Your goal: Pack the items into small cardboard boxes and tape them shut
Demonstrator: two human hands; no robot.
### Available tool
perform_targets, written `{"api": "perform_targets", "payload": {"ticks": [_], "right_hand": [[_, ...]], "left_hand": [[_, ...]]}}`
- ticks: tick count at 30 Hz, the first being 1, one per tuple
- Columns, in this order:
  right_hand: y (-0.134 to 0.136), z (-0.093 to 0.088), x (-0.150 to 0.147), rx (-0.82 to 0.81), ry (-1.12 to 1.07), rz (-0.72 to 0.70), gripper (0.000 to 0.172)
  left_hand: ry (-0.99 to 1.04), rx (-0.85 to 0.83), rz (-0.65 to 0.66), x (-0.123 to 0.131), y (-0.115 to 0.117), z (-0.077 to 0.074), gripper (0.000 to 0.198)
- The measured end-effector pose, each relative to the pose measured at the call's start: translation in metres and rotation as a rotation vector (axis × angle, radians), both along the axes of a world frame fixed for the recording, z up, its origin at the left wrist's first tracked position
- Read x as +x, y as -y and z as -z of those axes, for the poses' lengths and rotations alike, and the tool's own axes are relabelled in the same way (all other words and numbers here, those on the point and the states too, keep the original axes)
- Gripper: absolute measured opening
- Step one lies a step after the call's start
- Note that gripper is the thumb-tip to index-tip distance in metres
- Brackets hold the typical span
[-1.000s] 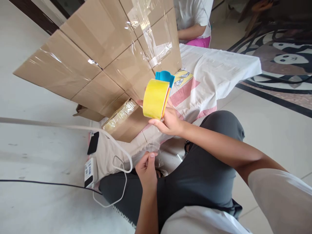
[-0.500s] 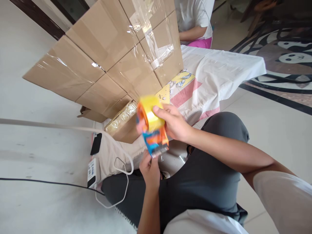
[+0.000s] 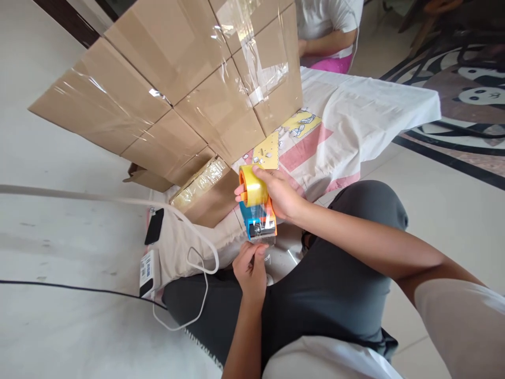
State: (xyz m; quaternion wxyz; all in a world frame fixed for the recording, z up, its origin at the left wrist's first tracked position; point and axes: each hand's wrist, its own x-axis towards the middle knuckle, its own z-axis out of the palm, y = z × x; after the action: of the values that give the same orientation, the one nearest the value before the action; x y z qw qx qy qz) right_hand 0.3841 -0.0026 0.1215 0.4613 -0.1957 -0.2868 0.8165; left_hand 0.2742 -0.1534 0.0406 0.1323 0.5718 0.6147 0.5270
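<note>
My right hand (image 3: 281, 193) is wrapped around a tape dispenser (image 3: 258, 213) with a yellow roll and an orange and blue frame. Its thumb lies on top of the roll, and fingertips show through the roll's core on the far side. A toothed cutter edge on the dispenser points down toward me. Just below it, my left hand (image 3: 251, 266) is closed in a pinch at the loose end of the clear tape (image 3: 271, 239). Behind the dispenser stands a stack of taped cardboard boxes (image 3: 158, 95).
A long taped box (image 3: 211, 197) lies at the foot of the stack, on a cloth-covered surface (image 3: 394, 100). To the left are a black phone (image 3: 154, 226), a white power bank (image 3: 147, 273) and cables. Another person (image 3: 329, 31) sits behind the boxes.
The dispenser has tilted and come down slightly to the right, its cutter now facing me. My left hand has moved up and right to the tape's end at the cutter.
</note>
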Motion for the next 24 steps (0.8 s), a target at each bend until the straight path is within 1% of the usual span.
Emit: {"api": "perform_targets", "payload": {"ticks": [6,8,10,11,13,18,20,21,22,24], "right_hand": [[-0.003,0.002,-0.001,-0.047,0.023,0.020,0.029],[-0.005,0.005,-0.004,-0.055,0.050,0.045,0.031],[-0.004,0.010,-0.006,-0.010,0.077,0.103,0.035],[-0.004,0.012,-0.008,0.046,0.094,0.148,0.038],[-0.003,0.017,-0.008,0.216,0.155,0.252,0.045],[-0.015,0.027,0.004,0.804,0.464,0.518,0.053],[-0.020,0.027,0.011,0.985,0.545,0.618,0.058],[-0.019,0.026,0.013,1.020,0.564,0.641,0.061],[-0.016,0.023,0.015,1.007,0.567,0.637,0.062],[-0.003,0.013,0.015,0.864,0.517,0.554,0.063]], "left_hand": [[0.097,-0.027,-0.017,0.002,0.002,-0.004,0.024],[0.127,-0.046,-0.025,0.003,0.002,-0.006,0.025],[0.161,-0.083,-0.041,0.003,0.003,-0.007,0.028],[0.181,-0.101,-0.050,0.002,0.003,-0.006,0.029],[0.222,-0.116,-0.070,0.001,0.005,-0.005,0.030],[0.276,-0.088,-0.082,-0.002,0.009,-0.006,0.029],[0.284,-0.089,-0.079,-0.002,0.011,-0.007,0.030],[0.284,-0.090,-0.079,-0.003,0.011,-0.006,0.031],[0.283,-0.098,-0.081,-0.003,0.010,-0.004,0.032],[0.278,-0.130,-0.099,-0.004,0.006,0.004,0.033]]}}
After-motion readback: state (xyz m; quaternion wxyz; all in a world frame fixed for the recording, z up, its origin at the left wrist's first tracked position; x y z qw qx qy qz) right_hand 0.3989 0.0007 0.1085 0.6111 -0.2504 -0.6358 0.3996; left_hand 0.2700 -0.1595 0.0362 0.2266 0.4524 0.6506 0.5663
